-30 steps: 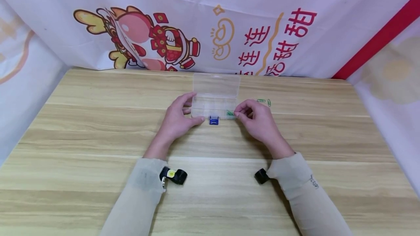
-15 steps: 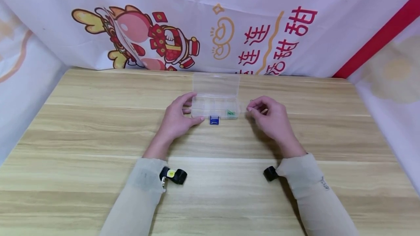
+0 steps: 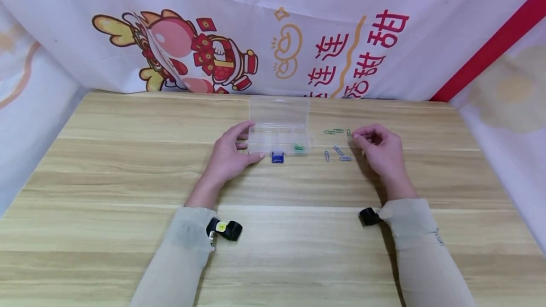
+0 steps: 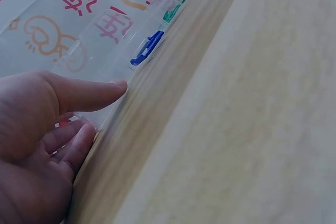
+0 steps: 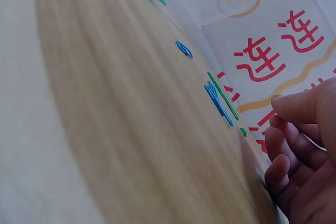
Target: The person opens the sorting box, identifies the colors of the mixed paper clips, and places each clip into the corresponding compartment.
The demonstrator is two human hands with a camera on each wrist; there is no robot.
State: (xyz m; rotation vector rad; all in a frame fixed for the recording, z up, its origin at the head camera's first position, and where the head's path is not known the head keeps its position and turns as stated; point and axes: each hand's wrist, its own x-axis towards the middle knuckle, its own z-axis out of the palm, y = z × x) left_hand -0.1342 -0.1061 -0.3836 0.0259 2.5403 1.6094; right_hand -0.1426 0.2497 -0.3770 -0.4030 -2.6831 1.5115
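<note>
left hand grips the clear box on the desk; right hand, loosely bent and seemingly empty, is beside a green paperclip. pick-up for boxing seems underway; next needs a fingertip pinch.

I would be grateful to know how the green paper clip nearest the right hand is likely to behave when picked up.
The green paper clip will probably hold its shape, being a bent wire loop. It looks light, since the wire is thin. Lying flat on the table, it seems likelier to slide than roll.
</note>
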